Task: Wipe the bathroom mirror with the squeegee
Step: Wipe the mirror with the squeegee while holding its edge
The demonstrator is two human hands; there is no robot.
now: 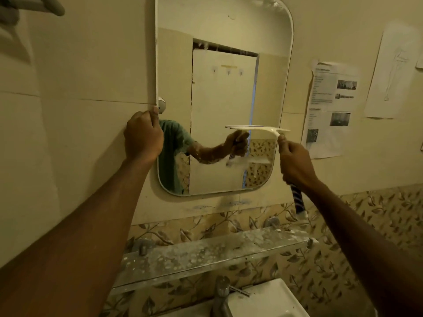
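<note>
I take the tall, round-cornered bathroom mirror (pixel 219 99) as my landmark. My left hand (pixel 143 135) is curled over its left edge about halfway down, fingers wrapped round the rim, steadying the pane. My right hand (pixel 295 162) is closed in a fist round the handle of the white plastic squeegee (pixel 258 129), just off the mirror's right edge; the blade lies level across the right half of the glass, a little below mid-height, and seems to be pressed against it, though I cannot be sure of contact along its whole length. A dark striped part of the handle shows below the fist.

I judge the squeegee to be light and stiff in the body, with a softer rubber lip that wants even pressure to keep from skipping. The handle is the right place to hold it, as I do, close under the head for control. The mirror is hard, smooth and breakable, and probably slick if wet, so I would lean gently and keep the brace on its edge.

Below the mirror, white residue streaks the wall. Under that runs a band of leaf-patterned tiles, then a narrow shelf (pixel 206 255) heavily spotted with pale stains, and beneath it a white basin (pixel 270 300) with a metal tap (pixel 220 294). To the right of the mirror, printed paper sheets (pixel 329 106) are stuck to the cream wall. The light is dim and yellowish.
</note>
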